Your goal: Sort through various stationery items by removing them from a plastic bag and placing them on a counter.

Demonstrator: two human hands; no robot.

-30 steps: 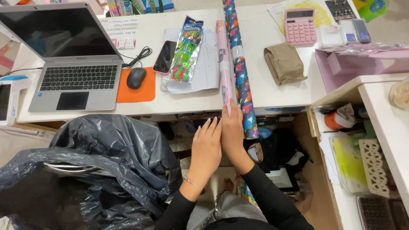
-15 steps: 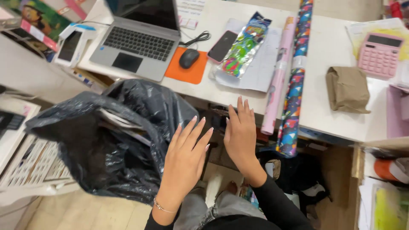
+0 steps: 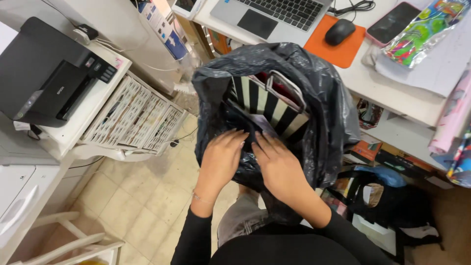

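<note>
Your 2 hands are at the mouth of the black bag point(image 3: 319, 103), which sits on your lap just near of the desk point(image 3: 392, 91). The mouth is already spread, and a striped bag point(image 3: 267, 105) shows inside, not lifted out. Your left hand point(image 3: 221, 159) lies palm down on the near rim, fingers straight and close together, gripping nothing visible. Your right hand point(image 3: 279, 164) reaches in beside it, fingertips hidden, so I cannot tell its hold.
</note>
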